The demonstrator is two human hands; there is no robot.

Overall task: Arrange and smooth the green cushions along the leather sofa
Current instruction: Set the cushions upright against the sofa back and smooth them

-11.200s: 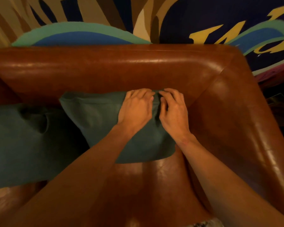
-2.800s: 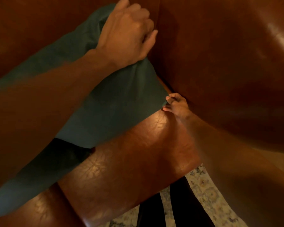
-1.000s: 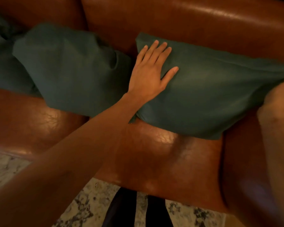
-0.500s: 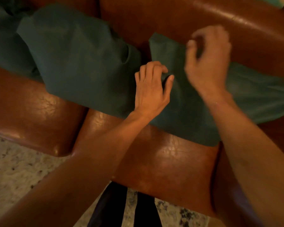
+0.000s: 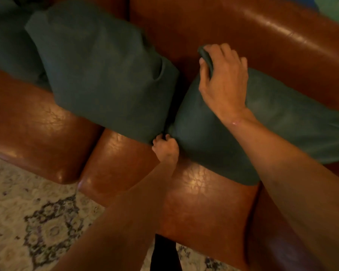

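On the sofa (image 5: 204, 196), the rightmost cushion (image 5: 278, 122) is gripped at its upper corner by the right hand (image 5: 223, 81), its lower corner by the left hand (image 5: 165, 148).

Seat front (image 5: 200, 194) lies open; middle cushion (image 5: 106, 75) touches right cushion (image 5: 282, 122), backrest (image 5: 262, 42) behind.

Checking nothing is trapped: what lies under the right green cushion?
Along the front edge of the right cushion, only the leather seat shows; anything beneath is covered. The left hand grips its lower corner.
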